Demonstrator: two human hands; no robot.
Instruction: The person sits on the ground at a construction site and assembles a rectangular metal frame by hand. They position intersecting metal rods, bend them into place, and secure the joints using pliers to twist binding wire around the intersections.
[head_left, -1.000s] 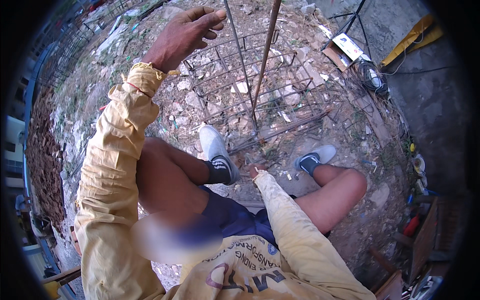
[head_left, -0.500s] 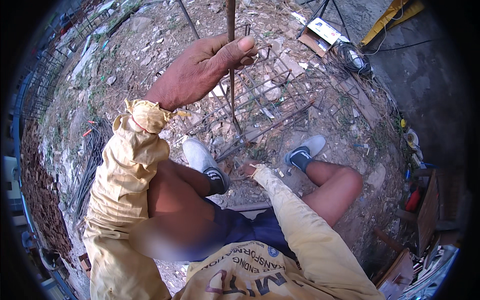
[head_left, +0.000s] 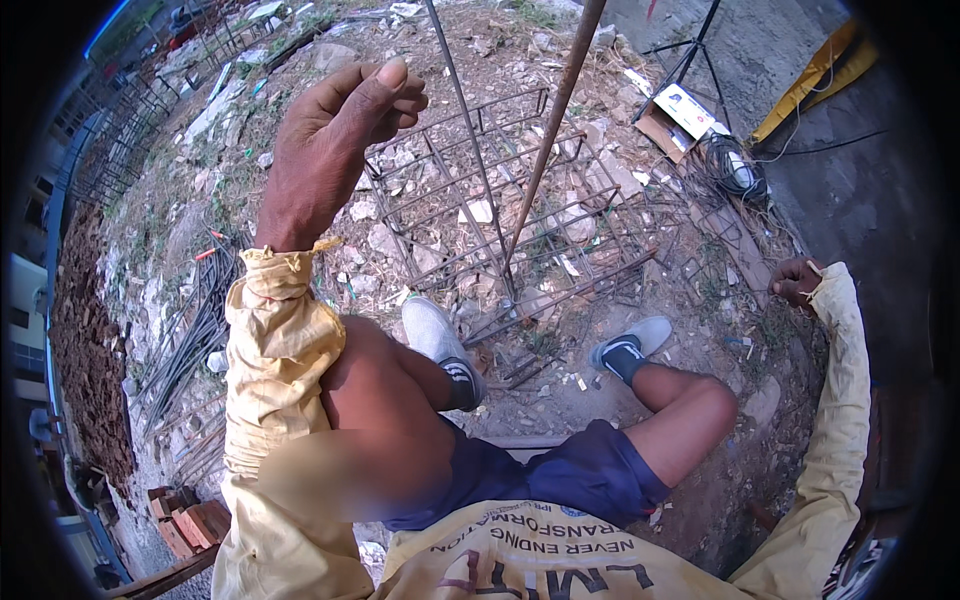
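My left hand (head_left: pixel 335 145) is raised at the upper left, its fingers curled and the thumb laid over them. It holds nothing that I can see. To its right stand a thin steel rod (head_left: pixel 466 115) and a thicker steel rod (head_left: pixel 558 105), both apart from the hand. Their lower ends meet near a rebar cage (head_left: pixel 480 195) on the ground in front of my feet. Far out to the right is my right hand (head_left: pixel 797 283), small and dark, with bent fingers. Whatever it may hold is hidden.
Rubble and stones cover the ground. A white and brown box (head_left: pixel 680 118) and coiled black cable (head_left: pixel 735 170) lie beside a black tripod (head_left: pixel 690 55). Dark rods or cables (head_left: pixel 205 310) lie at left, near red bricks (head_left: pixel 190 520). A yellow strip (head_left: pixel 815 80) runs at upper right.
My left hand has let go of the thicker rod and moved left. That rod now leans to the right. My right hand has swung from between my feet to the far right.
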